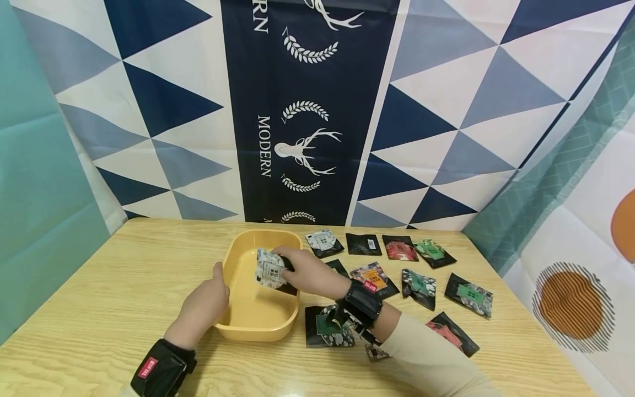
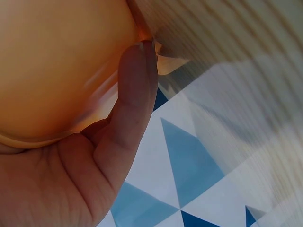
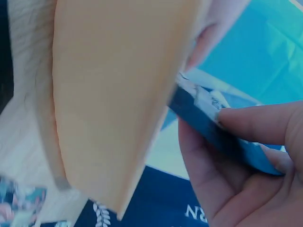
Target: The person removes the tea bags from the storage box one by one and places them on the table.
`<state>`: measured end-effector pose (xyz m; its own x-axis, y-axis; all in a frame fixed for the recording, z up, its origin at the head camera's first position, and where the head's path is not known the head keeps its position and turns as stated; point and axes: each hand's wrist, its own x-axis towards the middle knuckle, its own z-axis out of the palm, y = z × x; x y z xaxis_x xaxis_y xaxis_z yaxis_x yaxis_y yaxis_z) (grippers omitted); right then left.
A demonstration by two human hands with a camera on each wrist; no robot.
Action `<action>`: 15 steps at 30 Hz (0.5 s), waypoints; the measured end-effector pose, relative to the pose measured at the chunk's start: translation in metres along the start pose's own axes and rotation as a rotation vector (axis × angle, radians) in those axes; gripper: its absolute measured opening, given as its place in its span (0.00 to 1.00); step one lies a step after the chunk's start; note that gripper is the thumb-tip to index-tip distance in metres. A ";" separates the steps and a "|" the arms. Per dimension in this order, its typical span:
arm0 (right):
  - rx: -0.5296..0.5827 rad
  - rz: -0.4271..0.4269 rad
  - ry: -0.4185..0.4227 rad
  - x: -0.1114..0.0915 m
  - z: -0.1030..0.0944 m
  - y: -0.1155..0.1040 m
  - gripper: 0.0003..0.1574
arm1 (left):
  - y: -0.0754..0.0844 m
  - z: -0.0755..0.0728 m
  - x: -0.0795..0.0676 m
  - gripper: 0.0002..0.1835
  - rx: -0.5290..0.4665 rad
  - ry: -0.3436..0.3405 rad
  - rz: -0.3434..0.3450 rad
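A yellow plastic basin [image 1: 238, 329] sits on the table. My left hand [image 1: 205, 300] holds its left rim; in the left wrist view its fingers [image 2: 135, 90] stretch along the basin's wall, and part of the hand is hidden behind the basin. Over the basin's right side, my right hand [image 1: 312, 271] pinches a black sachet with a white floral front [image 1: 269, 270]. The right wrist view shows the sachet [image 3: 208, 118] tilted between thumb and fingers, close to the basin's rim. Nearest to the right wrist is a black sachet with a green label [image 1: 317, 326], flat on the table.
Several more sachets lie spread to the right of the basin, among them a white floral one [image 1: 323, 242], a plain black one [image 1: 364, 244], a red one [image 1: 399, 248] and an orange one [image 1: 372, 275]. A patterned cloth [image 1: 297, 110] hangs behind the table.
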<state>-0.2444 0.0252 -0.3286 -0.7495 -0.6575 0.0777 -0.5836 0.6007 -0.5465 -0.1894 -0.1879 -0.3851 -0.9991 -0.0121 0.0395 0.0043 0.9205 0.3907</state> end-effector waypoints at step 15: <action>0.030 -0.021 0.064 -0.046 -0.039 0.019 0.25 | -0.002 0.003 0.000 0.31 0.027 0.031 0.035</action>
<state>-0.2335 0.0844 -0.3103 -0.7560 -0.6390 0.1421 -0.5908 0.5725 -0.5685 -0.1893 -0.1885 -0.3884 -0.9966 0.0086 0.0814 0.0377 0.9307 0.3639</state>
